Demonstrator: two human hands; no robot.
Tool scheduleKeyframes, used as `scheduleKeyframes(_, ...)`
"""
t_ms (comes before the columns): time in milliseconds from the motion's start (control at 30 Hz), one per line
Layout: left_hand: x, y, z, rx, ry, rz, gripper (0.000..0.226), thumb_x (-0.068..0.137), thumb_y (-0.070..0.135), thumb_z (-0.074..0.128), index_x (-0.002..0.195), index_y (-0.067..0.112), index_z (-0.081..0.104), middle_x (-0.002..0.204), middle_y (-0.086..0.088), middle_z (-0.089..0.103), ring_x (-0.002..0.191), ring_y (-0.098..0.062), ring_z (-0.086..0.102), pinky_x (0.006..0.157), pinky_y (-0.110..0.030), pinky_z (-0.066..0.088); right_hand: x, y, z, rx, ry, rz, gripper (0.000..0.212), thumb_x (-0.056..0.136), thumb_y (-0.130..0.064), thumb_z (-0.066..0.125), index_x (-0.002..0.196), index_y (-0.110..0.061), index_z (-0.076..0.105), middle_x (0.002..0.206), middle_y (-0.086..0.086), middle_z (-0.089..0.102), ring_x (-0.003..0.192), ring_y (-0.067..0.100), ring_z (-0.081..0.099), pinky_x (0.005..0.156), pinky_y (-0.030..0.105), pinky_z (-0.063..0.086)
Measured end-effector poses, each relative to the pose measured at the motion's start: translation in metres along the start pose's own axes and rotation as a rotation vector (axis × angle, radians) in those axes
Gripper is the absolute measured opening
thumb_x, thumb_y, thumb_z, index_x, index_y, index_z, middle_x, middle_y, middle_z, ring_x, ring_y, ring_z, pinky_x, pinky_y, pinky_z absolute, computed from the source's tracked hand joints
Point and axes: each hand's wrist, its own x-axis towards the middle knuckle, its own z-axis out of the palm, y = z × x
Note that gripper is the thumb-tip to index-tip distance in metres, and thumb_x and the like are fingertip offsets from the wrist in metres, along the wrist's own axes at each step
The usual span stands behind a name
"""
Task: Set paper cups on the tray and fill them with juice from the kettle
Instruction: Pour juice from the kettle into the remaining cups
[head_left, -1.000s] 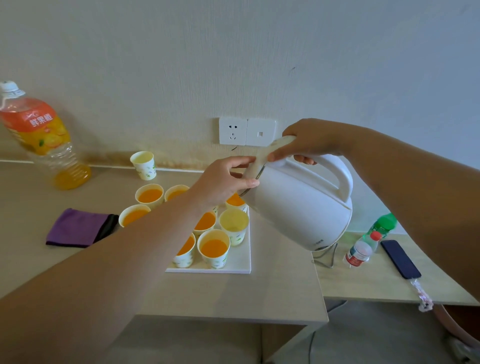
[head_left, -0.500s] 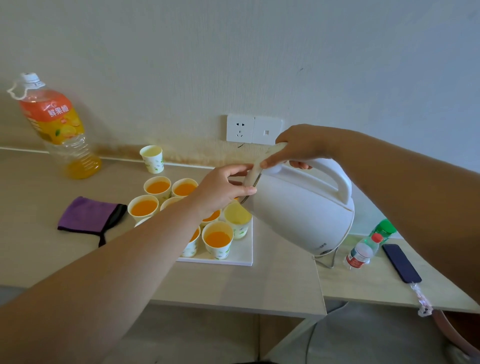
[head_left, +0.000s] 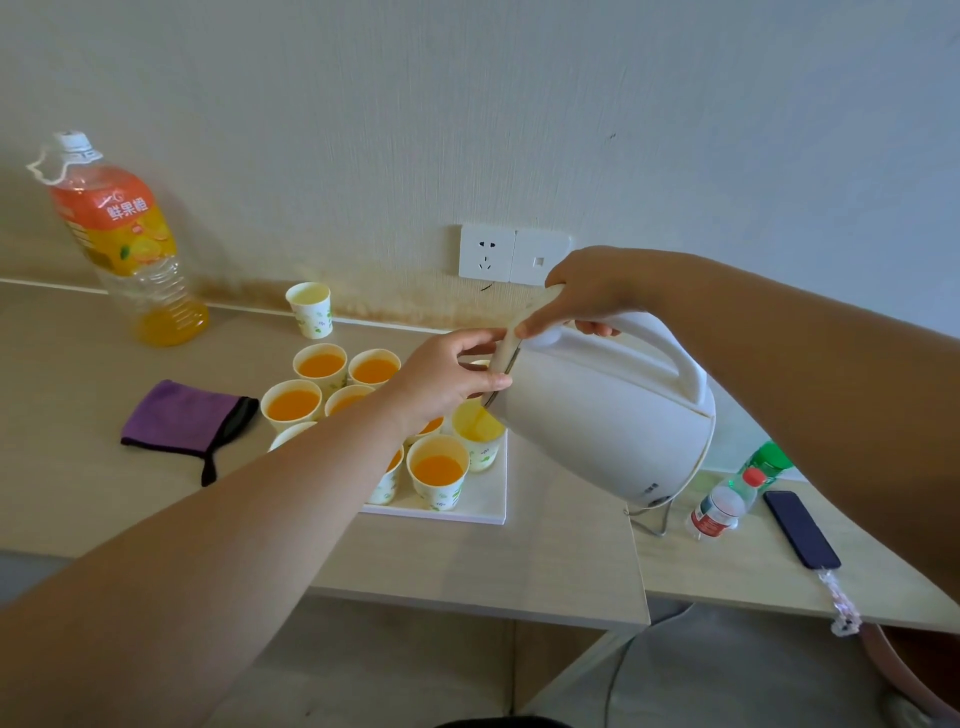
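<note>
**Pale desk, nearly full tray: kettle tipped over the last pale cup**

Pale wood desk (head_left: 104, 493) runs along a cream wall with a socket (head_left: 485, 253) at twelve o'clock from the tray (head_left: 483, 506). On the tray stand the paper cups (head_left: 438, 470), most of them showing orange juice; some are hidden behind the forearm. A lone cup (head_left: 310, 309) sits off the tray at eleven o'clock, by the wall. The juice bottle (head_left: 124, 244) is at ten o'clock and a purple cloth (head_left: 182, 415) at nine; a small bottle (head_left: 719, 506) and a phone (head_left: 800, 530) lie at four o'clock on the next desk.

The kettle (head_left: 597, 410) hangs at three o'clock from the tray, lifted and tilted, its spout end over the pale cup (head_left: 478, 431) at the tray's right edge. The right hand (head_left: 587, 296) has its fingers curled round the top of the handle. The left hand (head_left: 441, 379) pinches the kettle's rim at the spout end between thumb and fingers. The spout itself is hidden, so I cannot tell whether juice is running.

The step in hand looks to be filling this cup, which shows only a thin yellow tint. Next comes a slow, steady tilt, keeping the spout centred over the rim, then righting the kettle before the level nears the top. The lone cup likely needs setting on the tray.
</note>
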Motion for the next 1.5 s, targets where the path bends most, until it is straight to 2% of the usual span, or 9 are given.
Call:
scheduleKeyframes(333,0.004,0.002,-0.005,-0.014,0.009,0.008,0.054,0.078,0.007,0.076,0.126,0.026,0.058,0.125,0.002,0.063,0.113,-0.015,0.061,0.097,-0.036,0.051,0.003,-0.005,-0.008,-0.044,0.004,-0.010,0.045,0.076,-0.063,0.064,0.074,-0.020,0.050,0.061,0.002,0.063,0.055,0.017,0.059,0.065,0.029,0.045)
scheduleKeyframes(467,0.006,0.002,-0.005,-0.013,0.000,0.012,0.050,0.077,0.009,0.077,0.116,0.037,0.060,0.123,0.005,0.063,0.113,-0.017,0.061,0.099,-0.039,0.050,0.003,-0.004,-0.010,-0.046,0.002,-0.011,0.051,0.076,-0.063,0.064,0.080,-0.012,0.058,0.061,0.002,0.063,0.054,0.018,0.059,0.064,0.028,0.045)
scheduleKeyframes(600,0.007,0.002,-0.006,-0.019,0.002,0.021,0.052,0.078,0.008,0.077,0.121,0.033,0.060,0.124,0.004,0.063,0.115,-0.017,0.060,0.099,-0.039,0.050,0.003,-0.005,-0.012,-0.064,-0.002,-0.002,0.052,0.076,-0.063,0.063,0.080,-0.011,0.059,0.060,0.002,0.062,0.055,0.018,0.058,0.068,0.029,0.045)
scheduleKeyframes(833,0.009,0.002,-0.005,-0.004,0.005,0.028,0.050,0.073,0.014,0.080,0.111,0.043,0.062,0.124,0.006,0.064,0.115,-0.018,0.060,0.100,-0.041,0.048,0.002,-0.005,-0.014,-0.066,-0.001,0.010,0.050,0.075,-0.062,0.064,0.075,-0.012,0.059,0.056,0.001,0.060,0.056,0.019,0.058,0.069,0.030,0.047)
scheduleKeyframes(1000,0.011,0.004,-0.005,0.001,0.006,0.033,0.054,0.076,0.013,0.078,0.124,0.031,0.061,0.123,0.007,0.064,0.113,-0.016,0.061,0.099,-0.039,0.050,-0.001,-0.006,-0.016,-0.075,0.002,0.005,0.050,0.078,-0.061,0.063,0.080,-0.010,0.060,0.058,0.002,0.060,0.056,0.019,0.058,0.070,0.030,0.048)
scheduleKeyframes(1067,0.011,0.006,-0.004,-0.002,0.010,0.037,0.054,0.076,0.012,0.078,0.123,0.031,0.061,0.123,0.008,0.063,0.113,-0.016,0.061,0.099,-0.039,0.049,-0.003,-0.006,-0.017,-0.077,0.001,0.005,0.051,0.078,-0.060,0.063,0.082,-0.009,0.061,0.060,0.003,0.061,0.056,0.019,0.058,0.069,0.029,0.048)
scheduleKeyframes(1200,0.009,0.007,-0.004,0.005,0.004,0.038,0.050,0.076,0.015,0.079,0.113,0.042,0.062,0.123,0.009,0.063,0.115,-0.016,0.060,0.101,-0.040,0.048,-0.003,-0.007,-0.017,-0.090,-0.005,0.008,0.054,0.078,-0.061,0.062,0.087,-0.008,0.064,0.063,0.004,0.062,0.056,0.019,0.058,0.071,0.030,0.049)
scheduleKeyframes(1333,0.007,0.007,-0.002,-0.056,-0.007,0.031,0.053,0.078,0.009,0.076,0.123,0.030,0.061,0.115,0.014,0.063,0.111,-0.014,0.062,0.098,-0.037,0.051,-0.004,-0.008,-0.019,-0.101,-0.008,0.010,0.052,0.078,-0.062,0.063,0.081,-0.011,0.060,0.059,0.001,0.060,0.056,0.018,0.058,0.073,0.031,0.049)
scheduleKeyframes(1500,0.005,0.009,-0.002,-0.054,0.002,0.035,0.053,0.078,0.010,0.077,0.124,0.030,0.061,0.116,0.013,0.064,0.112,-0.014,0.061,0.097,-0.035,0.051,-0.005,-0.009,-0.020,-0.115,-0.008,0.015,0.055,0.078,-0.062,0.062,0.087,-0.008,0.063,0.061,0.002,0.061,0.056,0.018,0.059,0.067,0.028,0.045)
